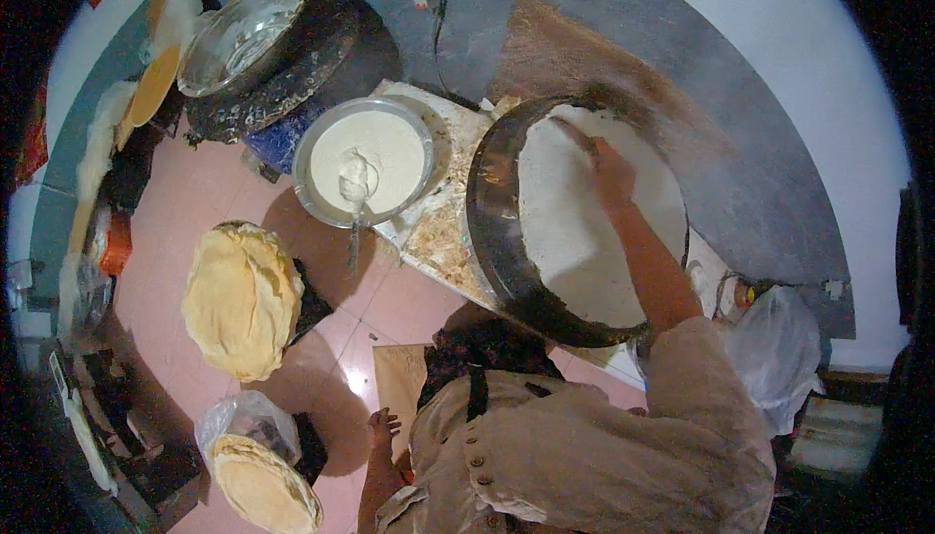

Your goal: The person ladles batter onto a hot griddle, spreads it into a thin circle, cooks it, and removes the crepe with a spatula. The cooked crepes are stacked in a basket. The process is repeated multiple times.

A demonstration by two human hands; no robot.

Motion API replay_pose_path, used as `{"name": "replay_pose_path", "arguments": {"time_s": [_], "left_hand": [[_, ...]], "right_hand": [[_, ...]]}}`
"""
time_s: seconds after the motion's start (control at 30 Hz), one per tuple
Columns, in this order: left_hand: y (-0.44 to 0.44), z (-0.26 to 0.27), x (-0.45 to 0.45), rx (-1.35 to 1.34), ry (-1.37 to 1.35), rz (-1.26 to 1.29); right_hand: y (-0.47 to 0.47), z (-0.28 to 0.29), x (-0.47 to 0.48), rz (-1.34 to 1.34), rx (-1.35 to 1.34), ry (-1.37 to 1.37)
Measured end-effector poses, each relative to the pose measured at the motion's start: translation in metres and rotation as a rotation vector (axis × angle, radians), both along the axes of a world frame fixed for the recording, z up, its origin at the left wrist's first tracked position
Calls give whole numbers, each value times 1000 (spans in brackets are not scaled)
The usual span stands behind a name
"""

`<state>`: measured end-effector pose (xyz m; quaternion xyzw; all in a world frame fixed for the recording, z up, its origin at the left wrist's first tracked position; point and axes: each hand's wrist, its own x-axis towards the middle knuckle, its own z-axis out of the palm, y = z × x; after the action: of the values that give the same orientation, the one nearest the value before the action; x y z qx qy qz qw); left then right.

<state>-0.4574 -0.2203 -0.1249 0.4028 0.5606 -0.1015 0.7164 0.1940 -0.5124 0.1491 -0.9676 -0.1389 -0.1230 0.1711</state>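
Observation:
My right hand (pixel 612 169) is over the far part of a large round griddle (pixel 504 242) with a dark, deep rim. From its fingers reaches a thin brown spreader (pixel 572 131), blurred, lying against a pale batter layer (pixel 570 220) that covers the griddle's face. Down by my left side hangs my left hand (pixel 383 423), holding nothing, its fingers loosely curled and apart. Left of the griddle stands a metal basin (pixel 301 161) of creamy white batter (pixel 387 136). A metal ladle (pixel 355 231) rests in it, its handle over the near rim.
A stack of thin flatbreads (pixel 237 304) stands to the left, with a second stack (pixel 263 486) nearer me beside clear plastic. Behind the basin, a shiny metal bowl (pixel 245 41) sits on a large dark vessel (pixel 350 45). A plastic bag (pixel 774 351) is at right; a cable (pixel 438 30) hangs along the wall.

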Motion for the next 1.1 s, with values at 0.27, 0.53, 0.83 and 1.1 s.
{"name": "replay_pose_path", "arguments": {"time_s": [0.27,0.53,0.83,1.1], "left_hand": [[11,41,78,-17,-107,-83],[0,-5,32,132,46,-155],[-4,-25,-10,165,76,-159],[-10,3,27,82,-107,-70]], "right_hand": [[-13,-49,-56,389,81,-57],[-31,-31,8,131,-189,106],[-23,-36,-43,339,16,338],[-54,-9,-102,626,189,236]]}}
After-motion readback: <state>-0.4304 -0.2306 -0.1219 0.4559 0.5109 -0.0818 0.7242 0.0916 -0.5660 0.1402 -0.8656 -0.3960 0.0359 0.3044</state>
